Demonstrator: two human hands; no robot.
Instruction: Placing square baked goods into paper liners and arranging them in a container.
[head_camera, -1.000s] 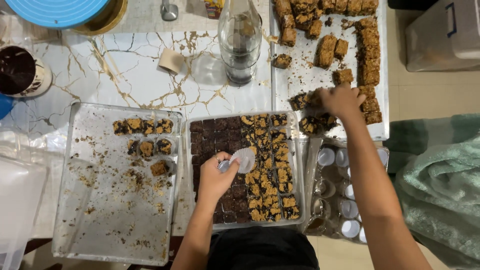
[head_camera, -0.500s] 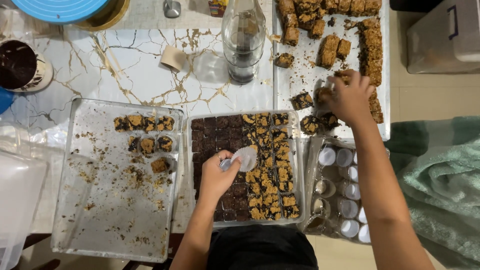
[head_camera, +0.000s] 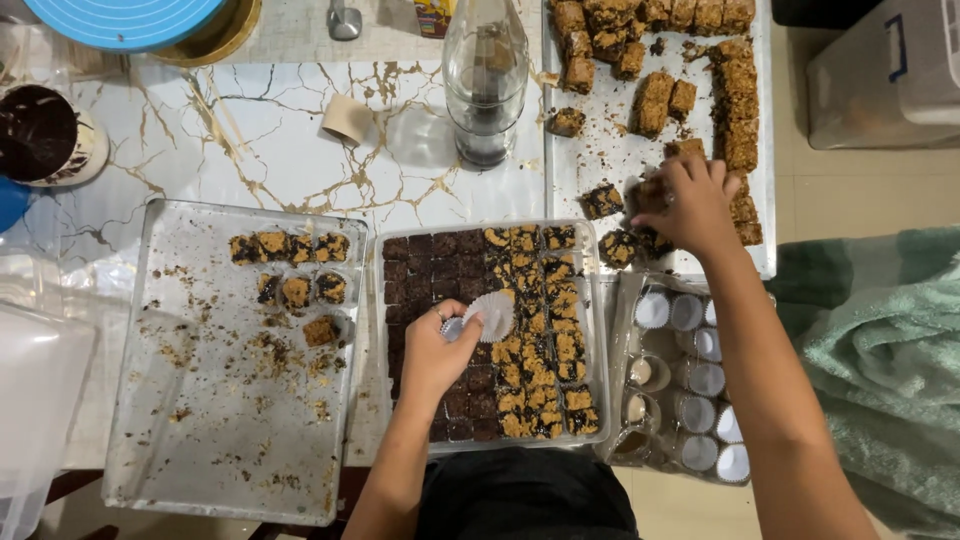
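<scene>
While the left hand (head_camera: 435, 350) pinches a paper cup (head_camera: 492, 315) over the box (head_camera: 590, 330), the right hand (head_camera: 690, 205) closes on a brownie (head_camera: 645, 195) near the bench's right edge; gentle grip advised.

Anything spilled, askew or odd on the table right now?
Mostly crumbs. The left tray is strewn with loose crumbs below its few brownie pieces, and the far right tray has scattered broken bits. A small roll lies tipped on its side on the marble. Nothing looks damaged.
</scene>
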